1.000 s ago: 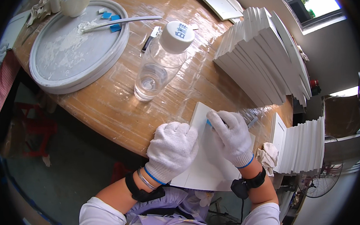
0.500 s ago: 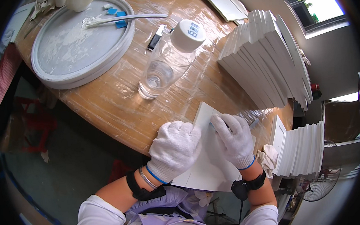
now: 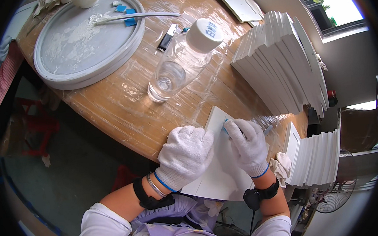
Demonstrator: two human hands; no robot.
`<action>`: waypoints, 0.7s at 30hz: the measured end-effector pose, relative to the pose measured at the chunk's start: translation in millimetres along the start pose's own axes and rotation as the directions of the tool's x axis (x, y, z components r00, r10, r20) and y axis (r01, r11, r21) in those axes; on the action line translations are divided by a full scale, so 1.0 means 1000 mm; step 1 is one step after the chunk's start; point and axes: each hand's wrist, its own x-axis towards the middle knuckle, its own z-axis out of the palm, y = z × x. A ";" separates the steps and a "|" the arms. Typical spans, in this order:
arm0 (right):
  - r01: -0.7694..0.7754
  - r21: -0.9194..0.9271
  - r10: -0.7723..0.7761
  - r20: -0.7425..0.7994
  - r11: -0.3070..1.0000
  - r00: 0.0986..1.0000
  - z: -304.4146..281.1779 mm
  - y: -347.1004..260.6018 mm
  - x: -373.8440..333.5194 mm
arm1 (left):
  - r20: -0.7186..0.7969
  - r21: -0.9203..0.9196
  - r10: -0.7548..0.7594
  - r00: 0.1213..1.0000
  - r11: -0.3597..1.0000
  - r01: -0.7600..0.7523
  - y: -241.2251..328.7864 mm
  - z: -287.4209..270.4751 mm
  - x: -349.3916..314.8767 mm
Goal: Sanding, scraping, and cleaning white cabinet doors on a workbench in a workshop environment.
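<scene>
A white panel lies at the table's near edge, reaching back toward my body. My left hand, in a white knit glove, is closed over its left edge; the thumb is hidden. In the same kind of glove, my right hand rests on the panel's far part. Its fingers pinch a small blue piece against the surface, with only a bit of blue showing at the fingertips. Beyond the hands stands a clear bottle with a white cap, partly filled with clear liquid.
A round grey lid holds white paste, a spatula and blue pieces. White panels are stacked at right, with more panels nearer. A crumpled cloth lies by my right wrist. A fan stands lower right.
My right fingertips have shifted slightly on the panel, and more of the blue piece shows beneath them. My left hand keeps its place on the edge. The view has tilted a little.
</scene>
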 end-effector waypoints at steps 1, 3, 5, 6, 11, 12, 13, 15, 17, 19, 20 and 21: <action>-0.010 0.003 0.010 0.003 1.000 1.000 0.000 0.000 0.001 | -0.009 0.000 0.003 1.000 1.000 -0.003 0.000 0.000 0.000; 0.002 -0.003 -0.002 -0.013 1.000 1.000 0.001 0.000 0.000 | -0.011 0.000 0.006 1.000 1.000 -0.006 0.000 0.000 0.000; 0.012 -0.009 -0.012 -0.030 1.000 0.999 0.002 0.001 -0.001 | -0.013 0.000 0.009 1.000 1.000 -0.009 -0.001 0.001 -0.001; 0.012 0.004 -0.011 -0.030 1.000 0.999 0.001 0.001 -0.001 | -0.010 0.006 0.011 1.000 1.000 -0.011 -0.001 0.001 -0.001; -0.117 0.111 0.123 -0.052 0.987 0.991 0.000 0.004 -0.010 | -0.008 0.004 0.013 1.000 1.000 -0.013 -0.001 0.002 -0.001; -0.261 0.272 0.291 -0.079 0.926 0.953 0.000 0.002 -0.013 | -0.005 0.007 0.008 1.000 1.000 -0.008 -0.001 0.002 -0.001; -0.381 0.429 0.454 -0.078 0.819 0.888 0.000 0.001 -0.015 | -0.002 0.010 0.004 1.000 1.000 -0.004 0.000 0.002 0.000; -0.508 0.682 0.674 0.029 0.527 0.738 -0.001 -0.003 -0.013 | 0.001 0.006 0.000 1.000 1.000 0.000 0.000 0.002 -0.001; -0.492 0.870 0.804 0.313 -0.030 0.505 -0.001 -0.001 -0.014 | 0.004 0.001 -0.005 1.000 1.000 0.005 0.000 0.001 -0.001; -0.459 0.877 0.762 0.392 -0.141 0.516 0.007 0.009 -0.026 | -0.010 0.003 -0.011 1.000 1.000 0.011 0.000 -0.001 -0.001; -0.427 0.869 0.710 0.465 -0.251 0.529 0.010 0.012 -0.031 | -0.011 0.004 -0.011 1.000 1.000 0.011 0.000 -0.001 -0.001; -0.428 0.869 0.713 0.463 -0.249 0.527 0.011 0.012 -0.035 | -0.009 0.011 -0.008 1.000 1.000 0.008 0.001 -0.001 -0.001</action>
